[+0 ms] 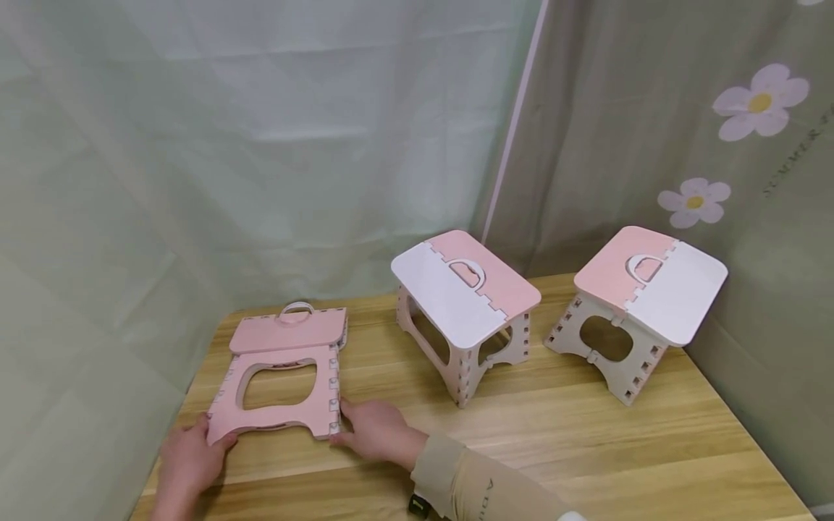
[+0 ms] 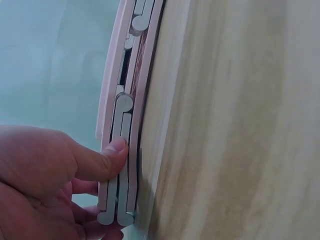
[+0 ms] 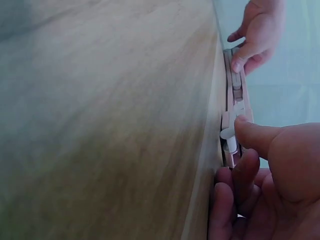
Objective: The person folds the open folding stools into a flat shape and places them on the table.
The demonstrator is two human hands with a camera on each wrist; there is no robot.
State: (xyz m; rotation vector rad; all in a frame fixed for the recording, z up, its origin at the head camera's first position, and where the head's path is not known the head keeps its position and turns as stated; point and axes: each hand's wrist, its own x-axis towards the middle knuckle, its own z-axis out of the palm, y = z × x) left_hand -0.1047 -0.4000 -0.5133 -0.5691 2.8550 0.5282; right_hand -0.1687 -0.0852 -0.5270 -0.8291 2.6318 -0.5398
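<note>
Pale curtains (image 1: pixel 326 145) are hung behind the bench (image 1: pixel 521 449); at its left end, a folded pink stool (image 1: pixel 280 334) is gripped at its near corners by the left hand (image 1: pixel 191 459) and the right hand (image 1: pixel 378 430).

The folded stool (image 1: pixel 274 356) looked plastic, smooth and matt — the middle stool (image 1: pixel 436 282) and right-hand stool (image 1: pixel 671 289) plastic too, faintly glossy on top. The wood-grained tabletop (image 1: pixel 391 380) shone softly — curtain (image 1: pixel 313 145) and sleeve (image 1: pixel 502 485) were cloth.

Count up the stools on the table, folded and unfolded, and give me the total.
Folded stool: 1
Unfolded stools: 2
Total: 3
</note>
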